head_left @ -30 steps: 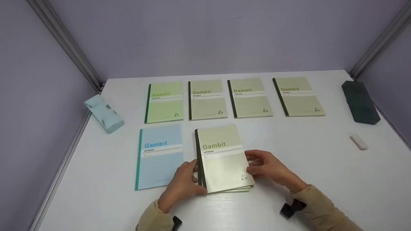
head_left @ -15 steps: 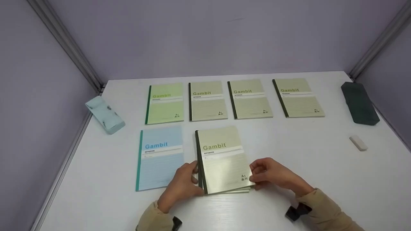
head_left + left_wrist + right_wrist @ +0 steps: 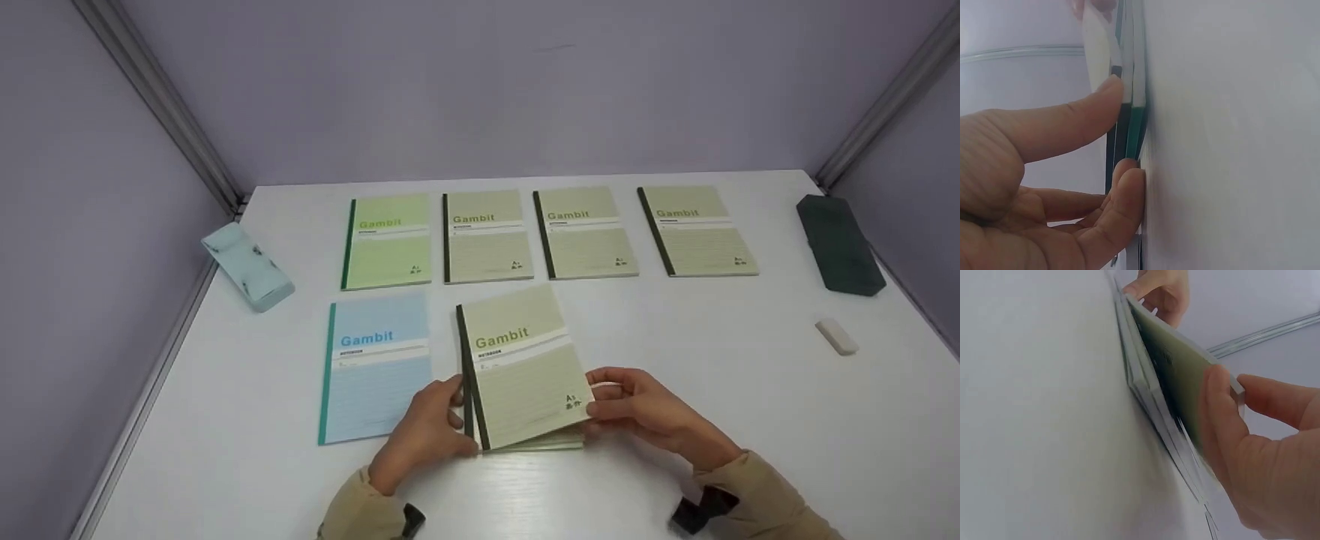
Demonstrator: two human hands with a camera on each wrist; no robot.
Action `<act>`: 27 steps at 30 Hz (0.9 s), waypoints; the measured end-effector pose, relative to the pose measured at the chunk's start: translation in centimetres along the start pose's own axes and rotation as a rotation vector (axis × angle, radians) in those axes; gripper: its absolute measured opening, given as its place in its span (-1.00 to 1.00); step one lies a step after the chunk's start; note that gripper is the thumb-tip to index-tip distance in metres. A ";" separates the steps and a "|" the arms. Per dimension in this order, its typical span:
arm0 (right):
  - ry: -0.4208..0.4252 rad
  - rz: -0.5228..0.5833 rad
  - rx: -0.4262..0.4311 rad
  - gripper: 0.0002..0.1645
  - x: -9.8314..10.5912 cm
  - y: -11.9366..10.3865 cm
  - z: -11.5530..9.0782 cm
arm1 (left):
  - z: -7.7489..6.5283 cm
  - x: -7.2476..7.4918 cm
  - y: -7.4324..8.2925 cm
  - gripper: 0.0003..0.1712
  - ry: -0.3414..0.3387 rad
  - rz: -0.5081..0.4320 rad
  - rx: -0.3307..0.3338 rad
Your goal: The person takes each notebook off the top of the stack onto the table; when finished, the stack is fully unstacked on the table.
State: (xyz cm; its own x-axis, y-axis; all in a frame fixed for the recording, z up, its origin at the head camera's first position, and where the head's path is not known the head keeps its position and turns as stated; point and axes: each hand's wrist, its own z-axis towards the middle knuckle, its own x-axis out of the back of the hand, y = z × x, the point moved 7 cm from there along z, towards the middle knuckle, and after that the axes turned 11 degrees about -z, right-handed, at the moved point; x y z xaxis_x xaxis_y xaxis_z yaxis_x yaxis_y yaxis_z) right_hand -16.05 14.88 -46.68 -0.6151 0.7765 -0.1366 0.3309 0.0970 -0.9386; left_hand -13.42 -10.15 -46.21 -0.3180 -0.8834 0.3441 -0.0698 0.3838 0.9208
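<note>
A beige Gambit notebook (image 3: 521,382) tops a small stack at the front middle, its right side tilted up off the notebooks (image 3: 559,441) beneath. My right hand (image 3: 656,411) pinches that raised edge, thumb on the cover and fingers (image 3: 1219,399) under it. At the spine side, my left hand (image 3: 424,427) holds the stack's near corner. In the left wrist view its thumb (image 3: 1084,121) presses the top notebook's dark spine, with the other fingers curled low beside the spines. A green spine (image 3: 1136,129) shows at the bottom of the stack.
A blue notebook (image 3: 379,375) lies just left of the stack. Behind are a green notebook (image 3: 390,259) and three beige notebooks (image 3: 487,255) in a row. A light blue case (image 3: 247,266) lies at left, a dark green case (image 3: 840,244) and white eraser (image 3: 836,336) at right.
My right hand first slid toward the near corner, then lifted the top notebook's right edge, turning it slightly counterclockwise over the stack. My left hand has stayed at the spine.
</note>
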 end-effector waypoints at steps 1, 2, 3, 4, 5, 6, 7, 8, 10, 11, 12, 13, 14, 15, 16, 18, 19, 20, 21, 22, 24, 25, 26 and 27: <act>-0.004 0.042 0.009 -0.56 0.0 -0.3 -0.1 | 0.0 0.0 0.0 -0.12 -0.002 -0.002 0.000; -0.012 0.090 0.021 -0.57 -0.1 -0.6 -0.2 | 0.0 0.0 0.0 -0.13 -0.004 -0.003 -0.001; -0.022 0.137 0.034 -0.58 -0.2 -0.9 -0.3 | 0.0 0.0 0.0 -0.14 -0.006 -0.003 -0.005; -0.030 0.182 0.047 -0.59 -0.3 -1.3 -0.4 | 0.0 0.0 0.0 -0.17 -0.007 -0.001 -0.011; -0.036 0.226 0.057 -0.59 -0.3 -1.7 -0.5 | 0.1 0.0 0.0 -0.20 -0.011 0.000 -0.016; -0.039 0.266 0.070 -0.59 -0.4 -2.1 -0.5 | 0.2 0.0 0.1 -0.23 -0.013 0.002 -0.019; -0.042 0.296 0.084 -0.59 -0.4 -2.6 -0.5 | 0.2 0.0 0.1 -0.26 -0.016 0.004 -0.021; -0.045 0.321 0.099 -0.59 -0.4 -3.0 -0.5 | 0.3 0.0 0.1 -0.28 -0.018 0.007 -0.024; -0.040 0.344 0.127 -0.59 -0.3 -4.0 -0.5 | 0.4 -0.1 0.1 -0.27 -0.022 0.008 -0.027; -0.037 0.350 0.141 -0.60 -0.2 -4.4 -0.4 | 0.4 -0.1 0.1 -0.24 -0.022 0.003 -0.024; -0.033 0.352 0.158 -0.60 -0.1 -4.8 -0.5 | 0.4 -0.2 0.0 -0.19 -0.024 0.000 -0.021; -0.027 0.350 0.172 -0.61 0.1 -5.3 -0.5 | 0.4 -0.2 0.0 -0.13 -0.026 -0.004 -0.016; -0.018 0.347 0.186 -0.61 0.3 -5.6 -0.6 | 0.4 -0.3 0.0 -0.08 -0.028 -0.008 -0.013; -0.009 0.342 0.200 -0.61 0.5 -6.0 -0.6 | 0.4 -0.3 0.0 -0.03 -0.029 -0.012 -0.007; 0.002 0.339 0.212 -0.61 0.7 -6.3 -0.8 | 0.4 -0.3 0.0 0.02 -0.030 -0.017 0.002; 0.022 0.332 0.236 -0.61 1.2 -6.7 -1.1 | 0.3 -0.3 -0.1 0.06 -0.033 -0.016 0.020; 0.031 0.328 0.247 -0.60 1.4 -6.9 -1.3 | 0.2 -0.3 -0.1 0.07 -0.034 -0.014 0.026; 0.036 0.324 0.258 -0.60 1.7 -7.0 -1.5 | 0.2 -0.3 -0.2 0.07 -0.033 -0.012 0.031; 0.038 0.320 0.268 -0.59 1.9 -7.1 -1.7 | 0.1 -0.2 -0.2 0.08 -0.032 -0.010 0.037; 0.039 0.319 0.277 -0.59 2.1 -7.1 -1.9 | 0.1 -0.2 -0.2 0.08 -0.031 -0.008 0.042; 0.033 0.316 0.296 -0.57 2.6 -7.0 -2.5 | 0.0 -0.1 -0.2 0.09 -0.031 -0.009 0.051; 0.030 0.315 0.306 -0.56 2.9 -7.0 -2.9 | 0.0 -0.1 -0.3 0.08 -0.031 -0.011 0.055; 0.026 0.313 0.316 -0.55 3.1 -6.9 -3.3 | 0.0 -0.1 -0.3 0.08 -0.030 -0.013 0.057; 0.021 0.313 0.326 -0.54 3.4 -6.8 -3.7 | 0.0 -0.1 -0.3 0.08 -0.031 -0.016 0.060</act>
State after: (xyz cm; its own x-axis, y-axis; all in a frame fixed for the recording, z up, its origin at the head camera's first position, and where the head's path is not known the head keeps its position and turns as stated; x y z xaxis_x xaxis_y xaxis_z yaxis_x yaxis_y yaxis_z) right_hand -17.74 19.18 -39.56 -0.5053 0.7501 -0.4267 0.2539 -0.3433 -0.9043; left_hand -13.36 -10.20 -46.48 -0.3450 -0.8813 0.3228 -0.1318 0.3860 0.9130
